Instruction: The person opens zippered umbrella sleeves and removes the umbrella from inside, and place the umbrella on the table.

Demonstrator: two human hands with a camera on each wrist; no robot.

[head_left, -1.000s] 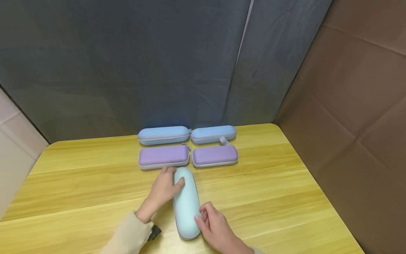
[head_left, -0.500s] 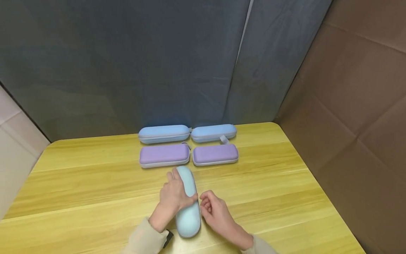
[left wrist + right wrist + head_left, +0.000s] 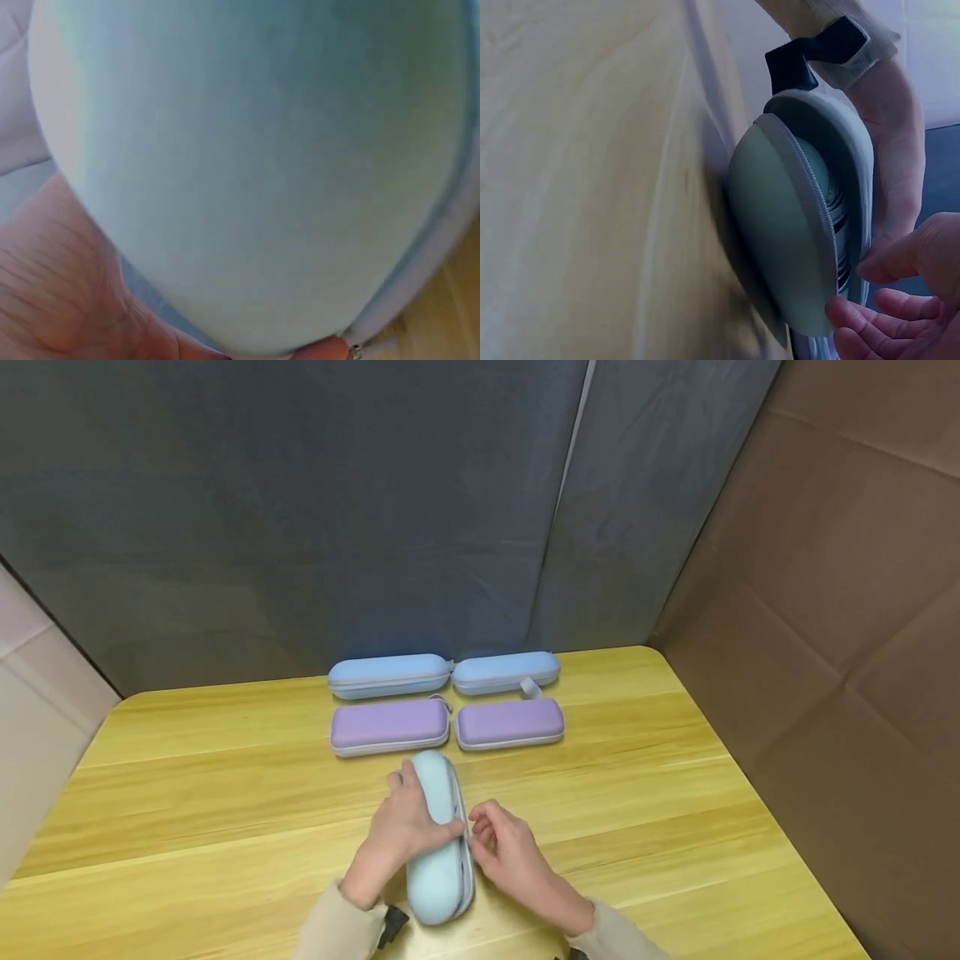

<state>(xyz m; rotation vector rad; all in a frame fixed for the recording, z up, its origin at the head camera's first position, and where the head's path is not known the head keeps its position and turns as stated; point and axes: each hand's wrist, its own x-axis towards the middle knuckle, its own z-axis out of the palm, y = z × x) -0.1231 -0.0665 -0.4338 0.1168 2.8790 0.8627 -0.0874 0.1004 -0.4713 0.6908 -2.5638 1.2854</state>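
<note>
A mint-green zip case lies lengthwise in front of me, its lid raised a little along the right side. My left hand grips the lid from the left, thumb over its right rim. In the left wrist view the lid fills most of the picture, with a small metal zipper pull near the thumb tip. My right hand is at the gap with loosely bent fingers, the thumb and fingertips right at the two rims. Inside, a green surface and dark stripes show; the rest is hidden.
Beyond the mint case, two purple zip cases lie side by side. Behind them are two light-blue cases. Dark cloth hangs at the wooden table's back edge, and brown cloth at its right.
The mint case's lid has come up along its right side, opening a gap. My left hand has shifted along the lid, its thumb now over the right rim; my right hand has moved slightly forward.
</note>
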